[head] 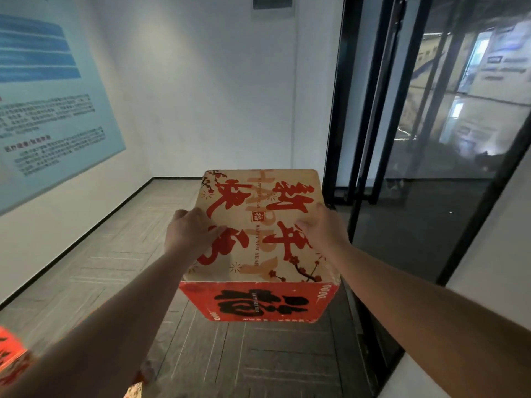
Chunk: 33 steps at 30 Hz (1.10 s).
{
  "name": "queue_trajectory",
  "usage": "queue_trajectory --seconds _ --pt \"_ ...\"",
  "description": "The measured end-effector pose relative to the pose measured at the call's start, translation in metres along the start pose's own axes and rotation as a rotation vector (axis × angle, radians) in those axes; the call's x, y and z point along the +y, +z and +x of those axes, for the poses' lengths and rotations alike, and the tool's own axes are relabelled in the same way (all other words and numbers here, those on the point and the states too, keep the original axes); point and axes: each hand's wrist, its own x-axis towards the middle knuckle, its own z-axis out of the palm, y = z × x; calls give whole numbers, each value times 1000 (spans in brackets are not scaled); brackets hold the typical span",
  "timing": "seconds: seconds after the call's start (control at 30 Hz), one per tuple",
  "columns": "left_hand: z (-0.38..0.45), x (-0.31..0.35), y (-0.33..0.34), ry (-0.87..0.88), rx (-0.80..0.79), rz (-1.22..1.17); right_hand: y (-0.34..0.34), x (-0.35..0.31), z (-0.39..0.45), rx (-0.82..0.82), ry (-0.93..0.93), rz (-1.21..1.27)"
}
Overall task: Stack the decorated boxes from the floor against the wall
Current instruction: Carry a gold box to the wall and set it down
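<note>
Hands, left hand (192, 231) and right hand (324, 229), grip decorated box (258, 239) sides, fingers curled around it, above floor (258, 354).

The decorated box (260, 234) looks like matt cardboard — tan on top with red printed characters, its near side solid red with black print. Below it, the floor (267, 360) is grey tile, dull and faintly streaked. Right of the box, glass panels (448, 156) in black frames shine glossily. Left of it, a smooth blue wall poster (48, 104) has a slight sheen.
</note>
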Motion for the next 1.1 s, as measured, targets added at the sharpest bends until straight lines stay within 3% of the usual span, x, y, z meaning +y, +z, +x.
queue_trajectory --seconds 0.17,0.63,1.1 --pt "90 4 30 -33 -17 -8 42 3 99 -28 -18 11" --pt "342 -7 105 -334 33 -153 201 -18 413 -182 -146 -9" --pt "600 -179 138 -387 39 -136 416 -153 608 -258 -167 20"
